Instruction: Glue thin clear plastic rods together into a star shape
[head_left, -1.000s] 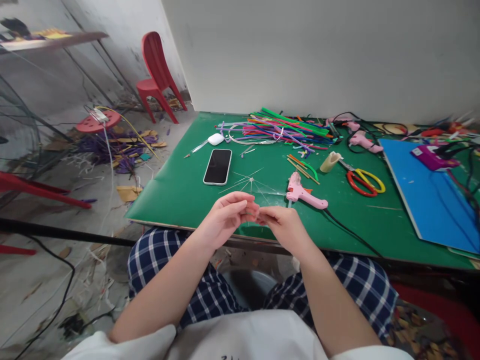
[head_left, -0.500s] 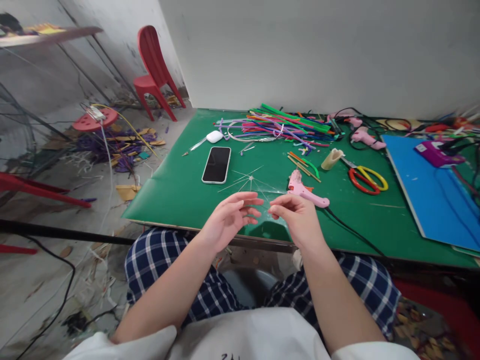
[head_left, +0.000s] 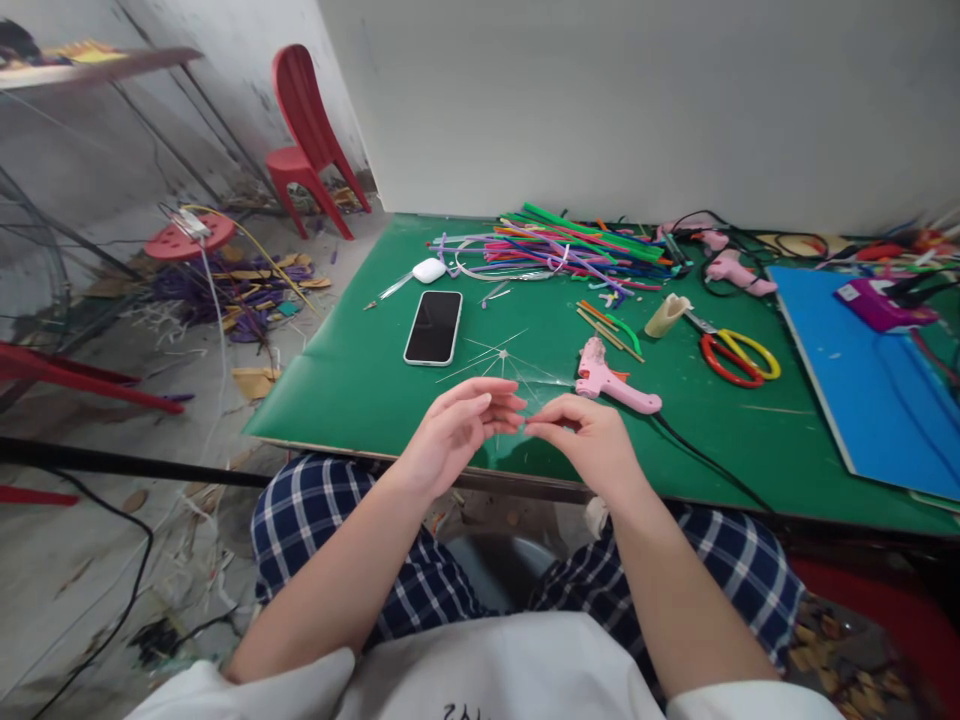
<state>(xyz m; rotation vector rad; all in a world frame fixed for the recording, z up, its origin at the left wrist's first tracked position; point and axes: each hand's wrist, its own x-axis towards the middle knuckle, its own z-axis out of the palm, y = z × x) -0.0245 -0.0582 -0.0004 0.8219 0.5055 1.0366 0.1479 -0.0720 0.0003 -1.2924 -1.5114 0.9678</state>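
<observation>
My left hand [head_left: 469, 425] is held above the front of the green table with its fingers loosely curved and apart, holding nothing that I can see. Close to its fingertips, my right hand [head_left: 581, 430] has thumb and forefinger pinched together; anything between them is too small to make out. Just beyond both hands lies a star-shaped piece of thin clear rods [head_left: 503, 354], joined at a pale centre. A pink glue gun [head_left: 616, 388] rests to the right of it, near my right hand. A phone [head_left: 434, 328] lies to the left.
Colourful pipe cleaners [head_left: 555, 250] are heaped at the back, near a white case [head_left: 429, 270]. Scissors [head_left: 739, 358], a beige tube [head_left: 667, 317] and short sticks [head_left: 609, 332] lie right of centre. Farther right are a blue board [head_left: 877, 390] and a purple device [head_left: 885, 305].
My right hand has moved slightly left, bringing its pinched fingertips up to the left fingers. My left hand's fingers have curled in a little. The things on the table stay put.
</observation>
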